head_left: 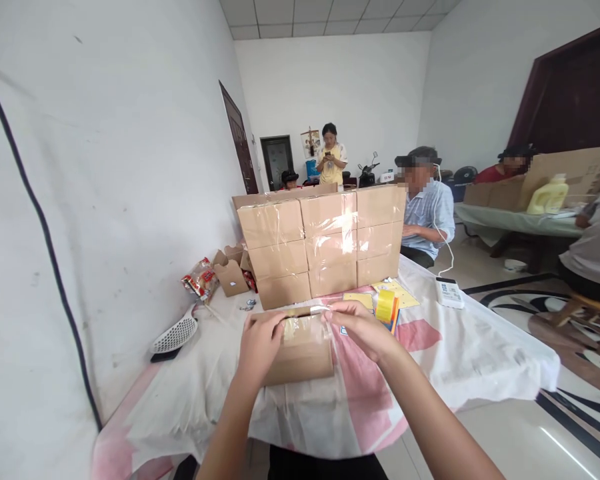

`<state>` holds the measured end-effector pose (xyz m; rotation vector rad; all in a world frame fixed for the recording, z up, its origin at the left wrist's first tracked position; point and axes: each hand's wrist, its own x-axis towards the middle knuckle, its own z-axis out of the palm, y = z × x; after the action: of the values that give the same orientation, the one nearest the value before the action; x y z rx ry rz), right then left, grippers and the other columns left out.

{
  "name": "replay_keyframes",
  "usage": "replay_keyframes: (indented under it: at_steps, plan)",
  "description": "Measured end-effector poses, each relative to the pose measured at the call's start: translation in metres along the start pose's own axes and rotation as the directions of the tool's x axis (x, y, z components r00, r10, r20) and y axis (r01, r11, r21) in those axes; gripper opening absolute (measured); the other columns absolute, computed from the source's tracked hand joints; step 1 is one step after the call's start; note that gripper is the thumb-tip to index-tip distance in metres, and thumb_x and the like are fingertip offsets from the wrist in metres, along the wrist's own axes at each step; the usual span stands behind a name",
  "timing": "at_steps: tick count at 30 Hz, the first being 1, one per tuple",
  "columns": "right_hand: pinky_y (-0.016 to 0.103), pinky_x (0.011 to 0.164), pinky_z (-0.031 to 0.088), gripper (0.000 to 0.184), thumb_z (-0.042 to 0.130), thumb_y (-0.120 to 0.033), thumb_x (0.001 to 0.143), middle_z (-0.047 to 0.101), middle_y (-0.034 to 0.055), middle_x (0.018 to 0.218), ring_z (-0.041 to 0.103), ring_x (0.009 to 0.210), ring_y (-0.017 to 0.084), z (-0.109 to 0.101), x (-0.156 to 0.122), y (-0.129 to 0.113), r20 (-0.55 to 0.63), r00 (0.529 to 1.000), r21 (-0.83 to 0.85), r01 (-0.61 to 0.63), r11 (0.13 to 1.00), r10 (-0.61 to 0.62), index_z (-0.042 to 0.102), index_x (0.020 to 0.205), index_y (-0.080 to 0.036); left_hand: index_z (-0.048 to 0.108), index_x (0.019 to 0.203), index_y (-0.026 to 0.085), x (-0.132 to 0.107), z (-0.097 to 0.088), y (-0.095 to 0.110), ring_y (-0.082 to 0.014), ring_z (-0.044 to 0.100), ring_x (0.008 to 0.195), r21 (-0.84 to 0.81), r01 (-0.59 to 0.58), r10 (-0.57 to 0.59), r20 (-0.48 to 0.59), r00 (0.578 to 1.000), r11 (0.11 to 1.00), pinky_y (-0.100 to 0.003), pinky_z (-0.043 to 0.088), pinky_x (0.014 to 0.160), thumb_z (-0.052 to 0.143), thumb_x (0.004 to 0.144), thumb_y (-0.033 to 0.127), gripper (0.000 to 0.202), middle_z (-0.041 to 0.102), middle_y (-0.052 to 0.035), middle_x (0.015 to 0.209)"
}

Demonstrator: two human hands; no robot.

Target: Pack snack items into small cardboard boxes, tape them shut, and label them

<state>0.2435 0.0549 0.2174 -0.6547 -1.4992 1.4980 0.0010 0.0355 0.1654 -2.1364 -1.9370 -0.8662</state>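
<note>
A small brown cardboard box (pixel 300 363) lies on the cloth-covered table right in front of me. A shiny band of clear tape (pixel 304 328) covers its upper part. My left hand (pixel 263 337) is closed at the box's far left corner, fingers curled over the edge. At the far right corner, my right hand (pixel 357 325) has thumb and fingers pinched together on the tape's edge; the exact grip is partly hidden. Just beyond my hands stands a wall of stacked cardboard boxes (pixel 330 247) with glossy clear film over its front.
A yellow tape roll (pixel 386 305) sits right of my hand, near yellow sheets (pixel 360 300). Leftward are an open carton (pixel 231 277), a snack bag (pixel 200 280) and a white perforated racket-like item (pixel 175 335). A white device (pixel 450 293) lies near a seated person (pixel 427 207).
</note>
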Motion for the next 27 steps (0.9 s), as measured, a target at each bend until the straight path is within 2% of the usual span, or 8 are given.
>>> replay_keyframes:
  at_steps: [3, 7, 13, 15, 17, 20, 24, 27]
  plan:
    - [0.033, 0.088, 0.044, 0.032, 0.078, -0.051, 0.068, 0.072, 0.0039, 0.079, 0.062, 0.088, 0.022, 0.004, 0.033, 0.02, -0.024, 0.999, -0.124, -0.034, 0.992, 0.031, 0.076, 0.069, -0.02, 0.072, 0.122, 0.027, -0.011, 0.01, -0.005, -0.0267, 0.063, 0.127, -0.004, -0.039, 0.04, 0.087, 0.995, 0.999, -0.051, 0.044, 0.114, 0.043, 0.101, 0.033, 0.036, 0.071, -0.0037, 0.133]
    - [0.031, 0.077, 0.044, 0.029, 0.075, -0.046, 0.062, 0.068, 0.0023, 0.069, 0.059, 0.08, 0.02, 0.01, 0.077, 0.055, -0.128, 0.99, -0.268, -0.098, 0.958, 0.066, 0.069, 0.058, -0.018, 0.063, 0.137, 0.026, -0.023, 0.013, -0.007, -0.0301, 0.048, 0.144, 0.017, -0.034, 0.031, 0.17, 0.985, 0.999, -0.057, 0.036, 0.12, 0.048, 0.1, 0.042, 0.044, 0.055, -0.0055, 0.151]
    - [0.028, 0.064, 0.04, 0.025, 0.07, -0.031, 0.064, 0.05, -0.0035, 0.05, 0.049, 0.059, 0.014, 0.006, 0.093, 0.087, -0.142, 0.983, -0.324, -0.158, 0.933, 0.117, 0.058, 0.047, -0.018, 0.051, 0.148, 0.021, -0.025, 0.006, -0.005, -0.0308, 0.039, 0.149, 0.066, -0.041, 0.022, 0.263, 0.964, 0.997, -0.058, 0.031, 0.123, 0.056, 0.095, 0.05, 0.06, 0.045, -0.0065, 0.159]
    - [0.031, 0.073, 0.044, 0.025, 0.072, -0.033, 0.065, 0.058, 0.0, 0.059, 0.057, 0.069, 0.018, 0.005, 0.09, 0.085, -0.152, 0.985, -0.335, -0.133, 0.933, 0.086, 0.06, 0.049, -0.018, 0.051, 0.148, 0.02, -0.025, 0.008, -0.005, -0.0309, 0.041, 0.149, 0.074, -0.046, 0.027, 0.241, 0.97, 0.996, -0.058, 0.032, 0.123, 0.056, 0.095, 0.05, 0.06, 0.046, -0.0065, 0.158]
    - [0.035, 0.089, 0.045, 0.025, 0.075, -0.036, 0.066, 0.07, 0.0061, 0.082, 0.064, 0.093, 0.024, 0.005, 0.085, 0.077, -0.159, 0.987, -0.342, -0.084, 0.936, 0.031, 0.064, 0.054, -0.018, 0.053, 0.147, 0.02, -0.025, 0.01, -0.006, -0.0309, 0.042, 0.148, 0.079, -0.047, 0.029, 0.221, 0.975, 0.996, -0.057, 0.033, 0.123, 0.056, 0.096, 0.049, 0.059, 0.047, -0.0063, 0.157]
    - [0.037, 0.107, 0.038, 0.027, 0.079, -0.043, 0.068, 0.069, 0.0104, 0.119, 0.059, 0.122, 0.027, 0.01, 0.072, 0.054, -0.129, 0.989, -0.321, 0.022, 0.947, -0.067, 0.07, 0.062, -0.018, 0.055, 0.145, 0.021, -0.026, 0.013, -0.007, -0.0309, 0.043, 0.147, 0.08, -0.053, 0.036, 0.199, 0.979, 0.995, -0.057, 0.034, 0.122, 0.056, 0.096, 0.049, 0.057, 0.048, -0.006, 0.156]
    - [0.038, 0.111, 0.035, 0.026, 0.077, -0.044, 0.075, 0.062, 0.0091, 0.138, 0.054, 0.133, 0.026, 0.015, 0.052, 0.024, -0.04, 0.978, -0.245, 0.188, 0.951, -0.203, 0.074, 0.068, -0.019, 0.055, 0.146, 0.023, -0.029, 0.016, -0.008, -0.0316, 0.045, 0.146, 0.083, -0.067, 0.053, 0.157, 0.986, 0.994, -0.056, 0.036, 0.121, 0.057, 0.095, 0.049, 0.057, 0.049, -0.0064, 0.155]
    - [0.038, 0.106, 0.041, 0.021, 0.076, -0.04, 0.075, 0.066, 0.009, 0.134, 0.06, 0.126, 0.027, 0.015, 0.051, 0.024, -0.014, 0.997, -0.275, 0.074, 0.959, -0.081, 0.077, 0.073, -0.019, 0.054, 0.147, 0.022, -0.032, 0.016, -0.009, -0.0322, 0.043, 0.147, 0.088, -0.072, 0.057, 0.166, 0.985, 0.993, -0.056, 0.034, 0.122, 0.057, 0.096, 0.05, 0.058, 0.048, -0.0065, 0.156]
